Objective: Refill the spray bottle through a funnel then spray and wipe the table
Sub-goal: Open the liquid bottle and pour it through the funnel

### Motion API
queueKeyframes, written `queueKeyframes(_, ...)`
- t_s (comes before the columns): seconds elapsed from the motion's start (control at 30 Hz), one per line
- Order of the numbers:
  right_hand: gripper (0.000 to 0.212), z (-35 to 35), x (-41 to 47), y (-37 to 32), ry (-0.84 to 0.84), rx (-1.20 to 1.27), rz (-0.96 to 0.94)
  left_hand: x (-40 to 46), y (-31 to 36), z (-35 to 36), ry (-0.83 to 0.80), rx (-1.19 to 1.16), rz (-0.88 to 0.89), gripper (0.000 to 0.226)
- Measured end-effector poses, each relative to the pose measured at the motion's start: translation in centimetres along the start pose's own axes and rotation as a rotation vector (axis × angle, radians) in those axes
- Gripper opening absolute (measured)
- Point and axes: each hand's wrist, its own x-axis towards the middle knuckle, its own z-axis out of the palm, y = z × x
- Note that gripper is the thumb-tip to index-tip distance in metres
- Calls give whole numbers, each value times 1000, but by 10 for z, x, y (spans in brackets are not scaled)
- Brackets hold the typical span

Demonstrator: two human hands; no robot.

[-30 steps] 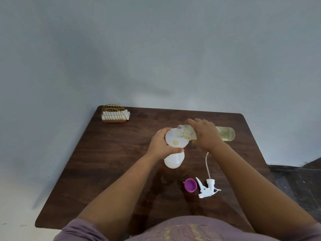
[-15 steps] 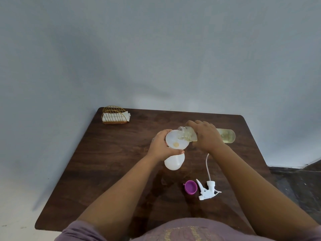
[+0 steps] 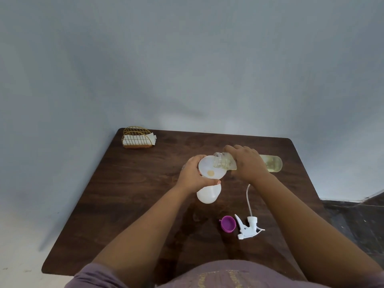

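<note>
Fingers of the right hand grip the refill bottle, tipped over the funnel. Left hand holds the funnel on the white spray bottle, standing mid-surface. Pouring is the step now; next, tip slowly so nothing spills. Nearby lie the spray head, a purple cap and a napkin holder. Nothing blocks.

Plain home room, likely dining corner: dark wood table against bare pale blue-grey wall, gold wire napkin holder at 11 o'clock, dark floor at 3 o'clock
</note>
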Motion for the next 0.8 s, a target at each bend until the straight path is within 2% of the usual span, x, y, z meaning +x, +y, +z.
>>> queueKeyframes(0.8,55,1,-1,2,4,1,9,3,-3,1,5,-1,3,81)
